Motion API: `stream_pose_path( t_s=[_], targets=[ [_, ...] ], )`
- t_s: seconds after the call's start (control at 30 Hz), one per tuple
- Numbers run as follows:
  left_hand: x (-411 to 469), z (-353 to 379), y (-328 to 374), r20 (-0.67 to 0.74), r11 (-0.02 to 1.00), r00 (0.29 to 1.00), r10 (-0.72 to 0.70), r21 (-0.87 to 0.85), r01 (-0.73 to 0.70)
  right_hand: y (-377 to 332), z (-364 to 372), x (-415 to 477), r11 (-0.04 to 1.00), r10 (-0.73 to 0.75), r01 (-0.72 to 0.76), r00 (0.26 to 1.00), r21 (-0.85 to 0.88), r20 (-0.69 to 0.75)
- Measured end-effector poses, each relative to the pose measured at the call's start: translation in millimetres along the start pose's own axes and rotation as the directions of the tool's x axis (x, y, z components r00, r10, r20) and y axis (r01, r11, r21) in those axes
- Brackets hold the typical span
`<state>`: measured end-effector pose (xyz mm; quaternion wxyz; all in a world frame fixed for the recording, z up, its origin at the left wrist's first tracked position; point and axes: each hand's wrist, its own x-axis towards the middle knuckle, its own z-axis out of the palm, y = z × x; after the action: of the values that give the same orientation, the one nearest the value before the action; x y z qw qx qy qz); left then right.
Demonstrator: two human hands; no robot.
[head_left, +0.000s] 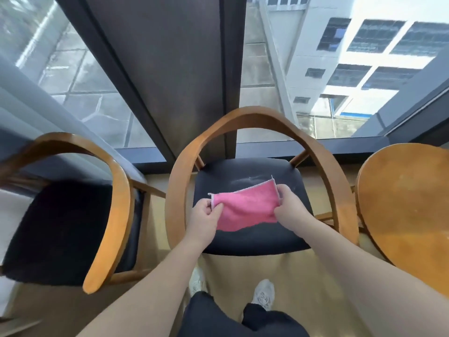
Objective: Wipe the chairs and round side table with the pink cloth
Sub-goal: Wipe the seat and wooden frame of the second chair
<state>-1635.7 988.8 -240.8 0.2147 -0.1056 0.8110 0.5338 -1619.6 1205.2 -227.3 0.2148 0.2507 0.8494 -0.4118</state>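
A pink cloth is stretched between both hands above the dark seat of the middle chair. My left hand pinches the cloth's left edge. My right hand grips its right edge. The middle chair has a curved wooden backrest and a smudged black cushion. A second chair of the same kind stands to the left. At the right edge stands the round wooden side table.
A floor-to-ceiling window with a dark frame runs right behind the chairs. A pale curtain hangs at the left. My legs and white shoes stand on the tan floor in front of the middle chair.
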Motion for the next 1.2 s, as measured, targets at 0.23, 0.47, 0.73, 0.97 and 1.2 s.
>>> stream_pose_path(
  t_s=[0.23,0.47,0.73,0.97,1.2],
  targets=[
    [21.2,0.2,-25.9,-0.031,0.986,0.985,-0.169,-0.013,0.168,14.5,13.8,40.4,0.999,0.04,-0.043,0.974,0.009,0.221],
    [55.4,-4.8,-53.3,0.19,0.951,0.955,-0.228,0.252,0.177,18.4,42.2,81.9,0.858,-0.087,0.195,0.967,-0.475,0.241],
    [95.0,24.6,-79.8,0.091,0.862,0.962,-0.258,0.473,0.186,13.5,49.1,154.7,0.816,-0.087,0.241,0.95,-0.525,0.3],
    [140.1,58.2,-116.6,-0.004,0.85,0.918,-0.396,0.375,0.369,-2.5,100.1,269.9,0.777,-0.187,0.346,0.924,-0.525,0.333],
    [155.2,24.2,-87.1,0.007,0.806,0.996,-0.087,0.588,0.066,24.8,129.9,270.6,0.814,-0.067,0.248,0.938,-0.525,0.339]
  ],
)
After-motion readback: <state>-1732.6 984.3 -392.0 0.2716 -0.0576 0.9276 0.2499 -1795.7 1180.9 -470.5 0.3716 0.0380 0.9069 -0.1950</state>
